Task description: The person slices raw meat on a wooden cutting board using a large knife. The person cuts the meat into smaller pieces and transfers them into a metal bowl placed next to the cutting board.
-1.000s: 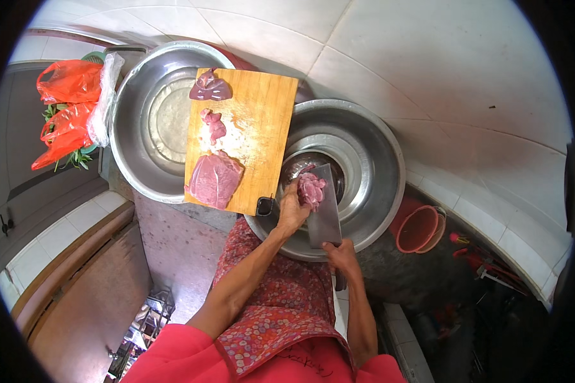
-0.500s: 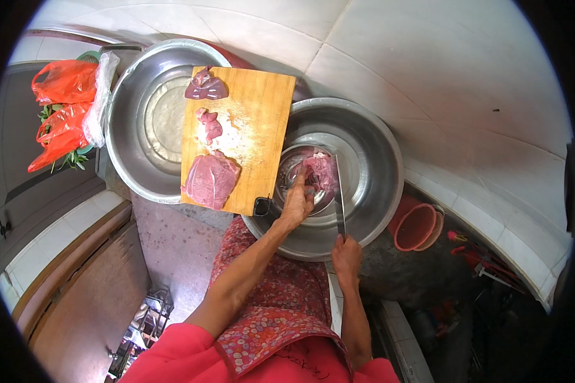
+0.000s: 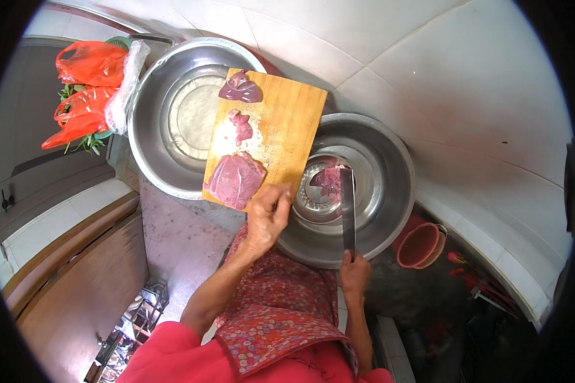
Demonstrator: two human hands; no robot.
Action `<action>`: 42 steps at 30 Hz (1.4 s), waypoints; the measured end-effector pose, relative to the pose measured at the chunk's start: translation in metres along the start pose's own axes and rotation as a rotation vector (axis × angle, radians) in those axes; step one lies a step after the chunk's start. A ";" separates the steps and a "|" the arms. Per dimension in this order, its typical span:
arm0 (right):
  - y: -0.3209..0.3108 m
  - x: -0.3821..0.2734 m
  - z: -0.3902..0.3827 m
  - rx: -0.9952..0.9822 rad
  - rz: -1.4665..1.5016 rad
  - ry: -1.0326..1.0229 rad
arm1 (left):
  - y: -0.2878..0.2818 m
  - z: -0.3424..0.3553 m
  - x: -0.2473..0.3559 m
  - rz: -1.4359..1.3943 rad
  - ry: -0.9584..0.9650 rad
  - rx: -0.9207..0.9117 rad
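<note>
My right hand (image 3: 354,272) grips a long-bladed kitchen knife (image 3: 348,214), its blade over the right metal basin (image 3: 396,191). Beneath the blade tip, dark pink cut meat (image 3: 328,183) lies in a clear bowl (image 3: 306,210) inside that basin. My left hand (image 3: 267,216) is at the near right corner of a wooden cutting board (image 3: 284,127), fingers curled around its edge and the corner hidden. Along the board's left side lie a large pink slab of meat (image 3: 235,180), a small piece (image 3: 241,126) and a dark, glossy piece (image 3: 240,87).
The board partly covers the left metal basin (image 3: 148,137), which holds clear liquid. Red plastic bags (image 3: 92,64) with green leaves stand at its left. A tiled wall (image 3: 441,96) rises behind. Red buckets (image 3: 418,246) sit on the floor at the right.
My left hand has left the meat in the bowl and moved left to the board's corner. The knife has stayed over the bowl, its blade turned slightly. The whole view has shifted.
</note>
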State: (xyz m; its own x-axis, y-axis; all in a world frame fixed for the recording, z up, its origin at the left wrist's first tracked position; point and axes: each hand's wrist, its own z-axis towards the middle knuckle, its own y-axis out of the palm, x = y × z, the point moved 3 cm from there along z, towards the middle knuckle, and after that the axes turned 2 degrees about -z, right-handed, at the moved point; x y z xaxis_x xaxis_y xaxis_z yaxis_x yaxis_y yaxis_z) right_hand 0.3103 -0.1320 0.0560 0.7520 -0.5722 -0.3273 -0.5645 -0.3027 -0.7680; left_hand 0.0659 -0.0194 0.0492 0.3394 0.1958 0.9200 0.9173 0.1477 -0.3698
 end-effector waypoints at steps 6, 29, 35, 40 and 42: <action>-0.001 0.018 -0.003 -0.007 -0.028 0.070 | 0.061 0.023 -0.021 -0.173 -0.072 -0.157; 0.000 0.001 0.009 -0.070 0.151 -0.033 | -0.070 0.015 -0.058 0.764 -0.014 -0.057; 0.006 -0.002 0.009 -0.051 0.251 -0.064 | -0.114 0.056 -0.065 -0.065 -0.556 -0.263; 0.010 -0.024 0.008 -0.204 0.317 -0.094 | -0.135 0.040 -0.084 -1.200 -0.862 -0.206; 0.008 -0.059 0.011 -0.268 0.331 -0.154 | -0.134 0.032 -0.082 -1.381 -0.838 -0.153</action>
State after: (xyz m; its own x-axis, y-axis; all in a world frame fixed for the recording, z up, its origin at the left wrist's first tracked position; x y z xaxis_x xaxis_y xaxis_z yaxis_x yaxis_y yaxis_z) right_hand 0.2654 -0.0923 0.0626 0.5465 -0.5577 -0.6248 -0.8361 -0.3209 -0.4448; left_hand -0.0916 -0.0240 0.0188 -0.8721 0.4556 0.1786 0.4391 0.5672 0.6967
